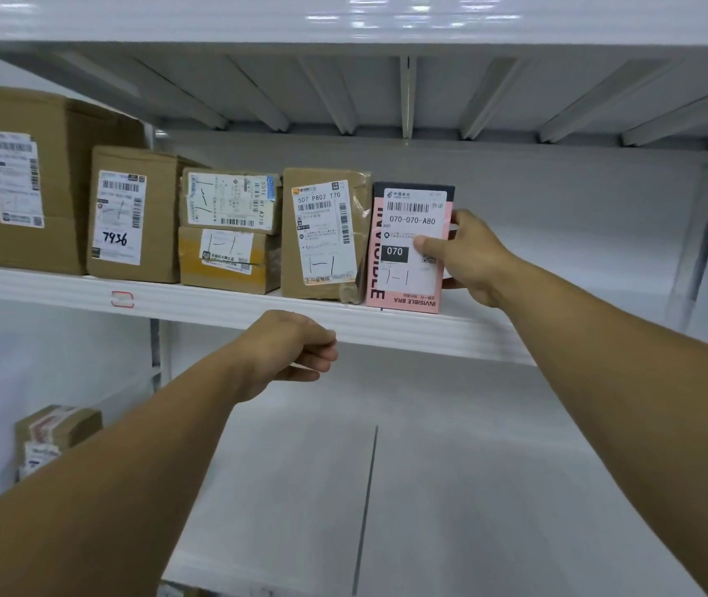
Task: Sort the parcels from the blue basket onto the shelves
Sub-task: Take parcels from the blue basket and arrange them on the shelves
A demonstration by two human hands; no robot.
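Right hand [470, 256] grips upright pink labelled parcel [408, 247]; left hand [296, 351] idle.

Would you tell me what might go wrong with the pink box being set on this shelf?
The pink box stands upright at the row's open right end; once the right hand lets go, it may tip right. It also sits near the front edge of the shelf and could slide off.
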